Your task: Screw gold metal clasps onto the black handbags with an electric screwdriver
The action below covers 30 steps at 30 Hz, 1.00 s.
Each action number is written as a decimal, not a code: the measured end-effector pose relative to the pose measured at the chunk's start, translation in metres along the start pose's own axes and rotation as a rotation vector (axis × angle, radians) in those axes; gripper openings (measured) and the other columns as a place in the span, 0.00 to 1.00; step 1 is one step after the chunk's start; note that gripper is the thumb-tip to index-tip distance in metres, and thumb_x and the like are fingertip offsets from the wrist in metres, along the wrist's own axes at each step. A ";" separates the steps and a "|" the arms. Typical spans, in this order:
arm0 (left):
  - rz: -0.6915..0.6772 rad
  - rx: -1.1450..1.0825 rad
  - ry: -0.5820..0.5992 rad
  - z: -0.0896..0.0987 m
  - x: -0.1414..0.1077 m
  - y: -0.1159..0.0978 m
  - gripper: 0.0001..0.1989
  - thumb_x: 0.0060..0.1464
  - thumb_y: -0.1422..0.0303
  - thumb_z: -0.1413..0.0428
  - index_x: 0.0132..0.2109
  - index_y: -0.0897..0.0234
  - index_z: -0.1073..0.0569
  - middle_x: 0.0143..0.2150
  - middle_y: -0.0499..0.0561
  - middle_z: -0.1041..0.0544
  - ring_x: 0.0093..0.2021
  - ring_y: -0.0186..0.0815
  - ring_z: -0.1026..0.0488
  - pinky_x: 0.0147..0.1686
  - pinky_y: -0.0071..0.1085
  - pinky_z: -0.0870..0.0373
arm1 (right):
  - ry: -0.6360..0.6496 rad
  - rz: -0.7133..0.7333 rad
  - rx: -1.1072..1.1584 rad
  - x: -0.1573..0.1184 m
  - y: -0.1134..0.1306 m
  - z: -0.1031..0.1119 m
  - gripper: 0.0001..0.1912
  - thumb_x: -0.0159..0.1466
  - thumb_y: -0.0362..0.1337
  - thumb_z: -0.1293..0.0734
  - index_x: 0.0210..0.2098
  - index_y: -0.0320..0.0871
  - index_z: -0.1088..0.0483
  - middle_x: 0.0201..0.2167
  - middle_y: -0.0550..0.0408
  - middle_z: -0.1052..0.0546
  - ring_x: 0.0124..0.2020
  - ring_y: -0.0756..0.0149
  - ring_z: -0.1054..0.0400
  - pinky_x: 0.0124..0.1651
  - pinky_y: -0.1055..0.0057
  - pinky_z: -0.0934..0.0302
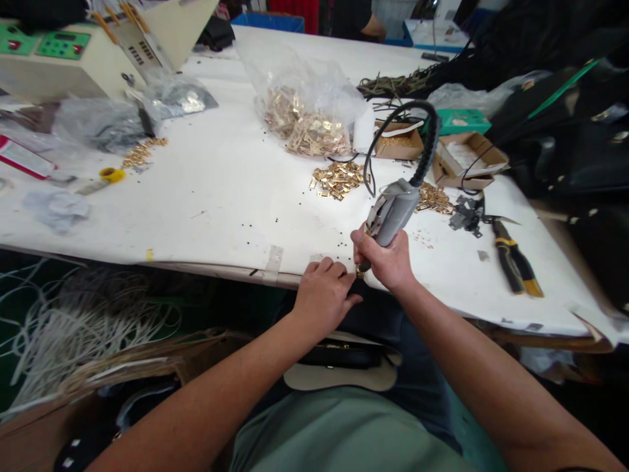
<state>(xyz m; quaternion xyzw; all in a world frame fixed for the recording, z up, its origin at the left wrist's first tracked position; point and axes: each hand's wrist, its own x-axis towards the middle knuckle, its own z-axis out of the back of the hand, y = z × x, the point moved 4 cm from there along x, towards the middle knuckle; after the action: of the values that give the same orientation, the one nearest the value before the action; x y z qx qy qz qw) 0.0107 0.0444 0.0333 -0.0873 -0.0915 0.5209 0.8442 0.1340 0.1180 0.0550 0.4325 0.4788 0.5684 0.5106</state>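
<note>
My right hand (383, 259) grips a grey handheld electric screwdriver (396, 210), and its braided black cable (432, 141) arcs up and away over the table. A small gold-coloured tip at the tool's lower end sits close to my left hand (324, 295). That hand presses on a black leather handbag (358, 308) held at the table's near edge. Below it, a beige flap (339, 377) and a zipper with gold trim (339, 357) show on my lap. The exact point where the tool's tip lands is hidden by my fingers.
A white-covered table (206, 210) holds a plastic bag of gold metal fittings (304, 121), loose fittings (337, 180), small black screws, cardboard boxes (469, 160) and yellow-handled pliers (514, 259). A beige machine (63, 59) stands far left. White cords (83, 328) hang below left.
</note>
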 end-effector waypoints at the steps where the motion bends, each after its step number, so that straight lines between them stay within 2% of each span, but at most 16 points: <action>1: 0.015 -0.002 0.005 -0.001 0.001 0.001 0.19 0.57 0.55 0.35 0.51 0.60 0.22 0.46 0.53 0.22 0.51 0.48 0.31 0.48 0.46 0.36 | -0.003 0.001 0.008 0.000 0.000 0.000 0.22 0.60 0.51 0.28 0.20 0.42 0.32 0.15 0.55 0.29 0.18 0.69 0.36 0.21 0.73 0.41; 7: 0.084 -0.039 0.028 -0.007 0.002 0.002 0.18 0.57 0.54 0.35 0.52 0.54 0.21 0.44 0.51 0.22 0.50 0.46 0.31 0.46 0.45 0.38 | -0.023 0.005 0.045 -0.001 -0.001 0.004 0.24 0.60 0.53 0.28 0.20 0.43 0.34 0.15 0.55 0.30 0.18 0.70 0.37 0.22 0.74 0.41; 12: 0.034 0.031 0.054 -0.005 0.001 -0.004 0.18 0.60 0.57 0.38 0.54 0.58 0.24 0.46 0.53 0.23 0.50 0.47 0.31 0.45 0.45 0.38 | 0.023 0.009 0.031 -0.002 0.001 0.002 0.23 0.60 0.53 0.28 0.21 0.42 0.33 0.16 0.57 0.30 0.18 0.70 0.37 0.22 0.73 0.41; 18: 0.015 0.059 0.057 -0.004 0.001 -0.007 0.17 0.61 0.59 0.39 0.55 0.58 0.26 0.51 0.54 0.24 0.50 0.46 0.31 0.45 0.46 0.38 | 0.064 0.066 -0.029 -0.003 0.009 -0.004 0.16 0.56 0.45 0.27 0.22 0.42 0.33 0.18 0.60 0.31 0.20 0.71 0.39 0.24 0.73 0.41; 24: 0.027 0.033 0.070 -0.004 0.001 -0.006 0.17 0.61 0.58 0.39 0.54 0.58 0.25 0.49 0.53 0.24 0.50 0.46 0.30 0.45 0.44 0.37 | 0.105 0.064 -0.076 -0.003 0.009 -0.006 0.12 0.55 0.40 0.31 0.20 0.43 0.35 0.17 0.60 0.32 0.19 0.72 0.40 0.23 0.73 0.42; 30: 0.027 0.019 0.077 -0.005 0.000 -0.004 0.17 0.62 0.57 0.40 0.55 0.58 0.25 0.47 0.53 0.24 0.49 0.46 0.30 0.46 0.44 0.37 | 0.017 0.073 0.011 -0.007 -0.004 0.001 0.15 0.57 0.43 0.32 0.19 0.45 0.38 0.16 0.60 0.33 0.18 0.72 0.40 0.23 0.73 0.42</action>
<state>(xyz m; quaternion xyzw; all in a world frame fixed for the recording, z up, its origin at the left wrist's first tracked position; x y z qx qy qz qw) 0.0154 0.0428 0.0299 -0.1008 -0.0528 0.5292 0.8408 0.1361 0.1108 0.0517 0.4476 0.4702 0.5876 0.4830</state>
